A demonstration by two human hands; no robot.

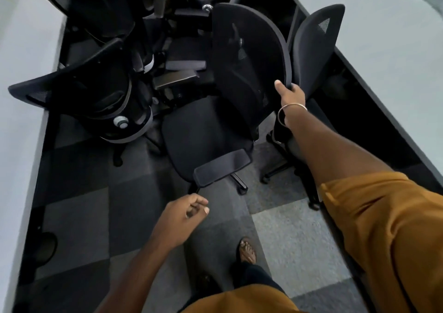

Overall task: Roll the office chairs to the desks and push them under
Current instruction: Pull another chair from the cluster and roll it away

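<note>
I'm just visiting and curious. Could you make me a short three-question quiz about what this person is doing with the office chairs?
1. True or false: the right hand grips the edge of a chair's mesh backrest.
2. What does the left hand hold? A) an armrest B) a caster C) nothing
3. Fill in: the second chair, behind the gripped one, stands beside the ____ on the right.

Key
1. True: the fingers wrap the backrest's rim.
2. C: it hangs with fingers loosely curled, below the armrest and apart from it.
3. Desk.
</note>
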